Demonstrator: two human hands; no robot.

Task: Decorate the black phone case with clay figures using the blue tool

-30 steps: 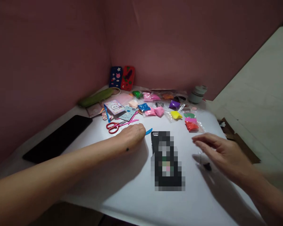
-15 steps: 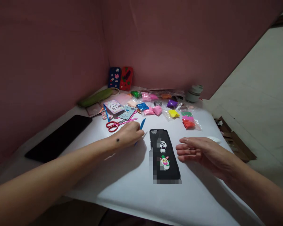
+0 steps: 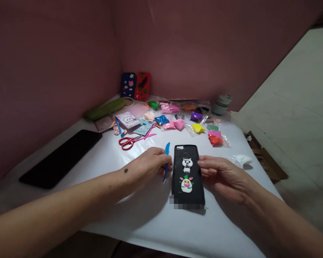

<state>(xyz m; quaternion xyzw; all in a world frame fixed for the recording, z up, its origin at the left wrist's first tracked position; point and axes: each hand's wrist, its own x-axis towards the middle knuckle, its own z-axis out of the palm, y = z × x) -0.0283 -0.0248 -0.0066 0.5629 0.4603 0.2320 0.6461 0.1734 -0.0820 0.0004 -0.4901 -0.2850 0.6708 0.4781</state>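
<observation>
A black phone case [image 3: 192,197] with two clay figures on it, a white one above a white-and-green one, lies on the white table [image 3: 140,222]. Closed around a blue plastic tool [image 3: 167,157], my left hand [image 3: 157,163] is just left of the case. My right hand [image 3: 218,172] is at the case's right edge, its fingertips against it and its thumb hidden or hard to make out. Red scissors [image 3: 127,143] rest beyond my left hand.
Bags of coloured clay [image 3: 179,124] lie across the back, with a grey-green jar [image 3: 222,104] behind. Two decorated cases [image 3: 142,86] lean on the wall. At the left lies a black tablet-like slab [image 3: 61,157]. White clay in a bag [image 3: 242,160] is beyond my right hand.
My left hand has come nearer the case with the blue tool, which now stands more upright. My right hand has moved left to touch the case, which has turned slightly.
</observation>
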